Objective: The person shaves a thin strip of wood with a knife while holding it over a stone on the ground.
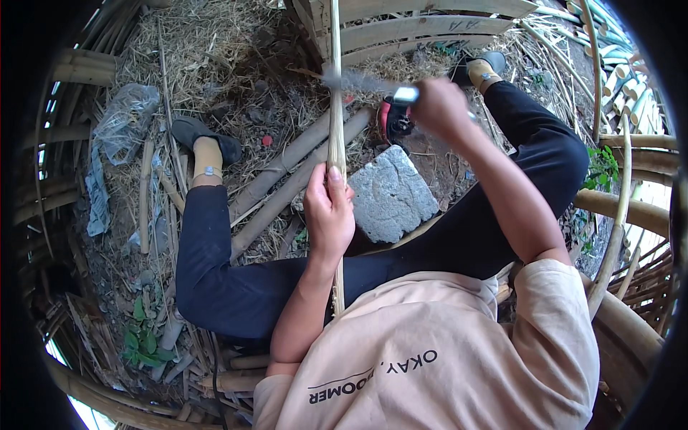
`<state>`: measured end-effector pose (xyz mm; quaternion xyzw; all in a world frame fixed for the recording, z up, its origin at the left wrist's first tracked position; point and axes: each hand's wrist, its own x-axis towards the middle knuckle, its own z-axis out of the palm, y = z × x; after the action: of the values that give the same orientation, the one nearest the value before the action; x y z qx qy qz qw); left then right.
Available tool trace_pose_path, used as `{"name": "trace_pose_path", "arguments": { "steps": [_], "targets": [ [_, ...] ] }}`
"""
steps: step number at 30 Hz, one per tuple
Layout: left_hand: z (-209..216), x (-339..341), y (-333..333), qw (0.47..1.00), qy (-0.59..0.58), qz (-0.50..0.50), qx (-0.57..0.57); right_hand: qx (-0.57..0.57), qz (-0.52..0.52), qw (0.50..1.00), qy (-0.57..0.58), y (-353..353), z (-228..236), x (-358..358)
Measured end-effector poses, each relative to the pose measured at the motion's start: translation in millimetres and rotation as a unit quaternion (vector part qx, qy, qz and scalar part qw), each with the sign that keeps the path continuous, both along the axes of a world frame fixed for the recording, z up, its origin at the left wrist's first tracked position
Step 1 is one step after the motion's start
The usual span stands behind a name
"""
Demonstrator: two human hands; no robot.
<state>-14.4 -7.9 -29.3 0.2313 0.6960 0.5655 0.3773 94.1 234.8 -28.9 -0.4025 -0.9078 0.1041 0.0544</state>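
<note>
While the person sits on the ground with legs spread, the left hand holds a thin bamboo strip upright between the knees, its grip clenched around the strip at about mid-length, thumb pressed flat against the near face. The strip's long axis runs almost straight away from the body: its lower end passes down behind the left wrist toward the lap, and its upper end reaches up past the slatted bamboo frame at the top of the view. The right hand is farther out and to the right of the strip, its grip closed on the handle of a blade, which is blurred by motion and lies crosswise, pointing left so that its tip meets the strip well above the left hand's grip. So the blade crosses the strip nearly at a right angle, on the stretch beyond the left thumb, and the left hand is the nearer of the two to the body. A flat grey stone lies on the ground just right of the left hand, with thicker bamboo poles slanting behind it and dry straw all around.
</note>
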Motion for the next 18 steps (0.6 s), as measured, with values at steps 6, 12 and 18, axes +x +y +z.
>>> {"name": "trace_pose_path", "arguments": {
  "steps": [6,12,18],
  "targets": [
    [4,-7,-2,0.996,-0.083,0.014,0.030,-0.025,-0.006,0.997,0.067,8,18,15],
    [6,-4,1,0.983,-0.169,0.023,0.066,-0.076,0.174,0.981,0.033,-60,15,1],
    [3,4,-5,0.996,-0.090,-0.004,0.016,-0.056,0.141,0.988,-0.004,-44,-4,-5]
  ]
}}
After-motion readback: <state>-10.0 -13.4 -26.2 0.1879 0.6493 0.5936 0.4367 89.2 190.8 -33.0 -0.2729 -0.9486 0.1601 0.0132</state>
